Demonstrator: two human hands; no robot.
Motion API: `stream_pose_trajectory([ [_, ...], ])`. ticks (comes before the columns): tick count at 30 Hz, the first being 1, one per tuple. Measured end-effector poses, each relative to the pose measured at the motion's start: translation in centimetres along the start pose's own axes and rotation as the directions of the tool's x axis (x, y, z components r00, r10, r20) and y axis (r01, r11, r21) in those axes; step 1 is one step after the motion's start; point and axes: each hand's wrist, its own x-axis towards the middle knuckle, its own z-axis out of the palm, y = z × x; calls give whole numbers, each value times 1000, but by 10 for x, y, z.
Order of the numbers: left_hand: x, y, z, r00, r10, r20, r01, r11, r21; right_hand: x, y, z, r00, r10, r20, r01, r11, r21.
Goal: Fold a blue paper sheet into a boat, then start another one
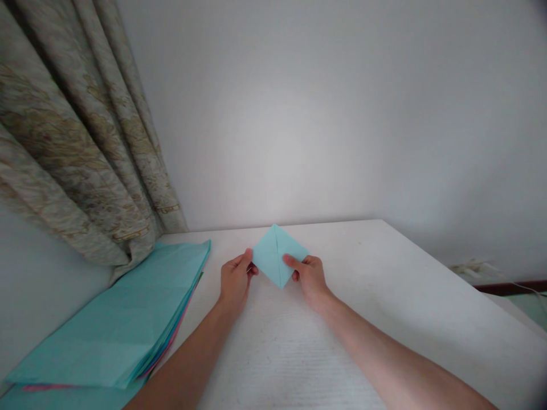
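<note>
A folded piece of light turquoise paper [268, 255], shaped like a diamond with a crease or seam running down its middle, is held up over the far part of the table. My left hand [235, 277] pinches its left corner between thumb and fingers. On the other side, my right hand [311, 278] grips the right half, the thumb lying on the front face close to the middle line and the fingers tucked behind. The paper's back is hidden from me.
At the left on the white table [282, 353] lies a stack of coloured paper sheets [115, 319], turquoise on top with blue and pink edges below. A patterned curtain [85, 131] hangs behind it. The wall [277, 114] rises at the table's far edge. A cable [508, 279] shows at far right.
</note>
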Motion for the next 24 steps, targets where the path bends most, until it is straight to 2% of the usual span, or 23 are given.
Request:
stream_pose_trajectory([
  [6,-5,-4,3,971,-180,160,156,975,156,3,4,0,1000,-27,13,26,998,56],
  [8,-8,-4,4,963,-202,179,161,962,219,2,5,1,999,-26,43,24,999,40],
  [13,-9,-6,2,960,-188,207,115,941,319,-4,2,3,995,37,92,-43,997,64],
  [18,-9,-8,1,952,-194,238,71,893,445,-6,1,4,993,22,117,-29,998,56],
  [24,-8,-9,-1,986,-79,147,16,922,386,-5,3,4,983,-2,185,3,1000,-8],
])
